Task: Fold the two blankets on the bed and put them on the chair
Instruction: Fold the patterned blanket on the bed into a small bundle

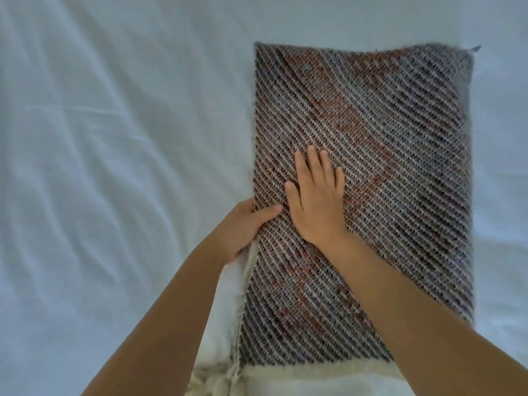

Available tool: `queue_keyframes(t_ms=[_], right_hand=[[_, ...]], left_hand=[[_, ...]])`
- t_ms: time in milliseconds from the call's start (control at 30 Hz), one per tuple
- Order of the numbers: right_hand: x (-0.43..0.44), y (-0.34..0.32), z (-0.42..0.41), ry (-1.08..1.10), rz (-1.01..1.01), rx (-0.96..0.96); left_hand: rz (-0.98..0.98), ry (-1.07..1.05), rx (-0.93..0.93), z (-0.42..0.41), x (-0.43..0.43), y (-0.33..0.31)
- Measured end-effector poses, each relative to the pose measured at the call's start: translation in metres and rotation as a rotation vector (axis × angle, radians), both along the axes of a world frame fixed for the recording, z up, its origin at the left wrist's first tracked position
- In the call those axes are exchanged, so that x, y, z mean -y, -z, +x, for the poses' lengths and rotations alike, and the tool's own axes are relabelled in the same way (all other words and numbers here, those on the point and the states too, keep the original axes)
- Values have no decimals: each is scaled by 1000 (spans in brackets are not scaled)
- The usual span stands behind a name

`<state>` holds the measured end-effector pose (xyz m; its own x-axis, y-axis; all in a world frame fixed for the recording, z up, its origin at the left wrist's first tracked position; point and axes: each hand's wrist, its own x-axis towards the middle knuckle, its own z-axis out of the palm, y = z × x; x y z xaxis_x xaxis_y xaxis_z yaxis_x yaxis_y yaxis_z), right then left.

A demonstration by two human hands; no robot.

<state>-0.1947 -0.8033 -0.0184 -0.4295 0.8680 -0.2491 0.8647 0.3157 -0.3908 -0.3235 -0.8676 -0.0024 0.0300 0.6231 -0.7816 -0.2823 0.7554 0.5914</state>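
Lying folded on wrinkled white bed sheet: striped blanket | left hand gripping its edge | right hand flat, fingers apart

folded striped blanket, flat on bed

left hand: bare | right hand: bare | forearms: bare, no sleeves
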Motion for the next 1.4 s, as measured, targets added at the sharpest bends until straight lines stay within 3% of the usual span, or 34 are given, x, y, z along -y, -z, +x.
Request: queue_keyframes(t_ms=[133, 167, 300, 433, 633, 767, 900, 1033, 1200, 1300, 1400], right_hand=[[2, 10, 1, -42, 38, 104], [3, 9, 0, -33, 49, 106], [26, -4, 6, 50, 47, 18], [97, -9, 34, 23, -5, 2], [172, -4, 71, -88, -36, 129], [162, -10, 92, 75, -5, 83], [144, -17, 148, 576, 26, 198], [140, -25, 187, 910, -172, 203], [129, -27, 203, 979, -275, 87], [125, -27, 209, 1002, -415, -92], [115, -38, 228, 908, -384, -99]], left_hand=[[34, 12, -651, 18, 21, 2], [16, -29, -671, 21, 28, -1], [-10, -97, -462, 31, 67, -16], [56, -41, -704, 49, 113, -21], [-45, 186, -986, 48, 125, 8], [-39, 63, -883, 55, 129, -3], [-239, 96, -708, 80, 169, -12], [-265, 83, -737, 90, 177, -9], [-193, 132, -780, 88, 173, -6], [-170, 150, -846, 86, 173, -6], [-169, 198, -902, 80, 175, -8]])
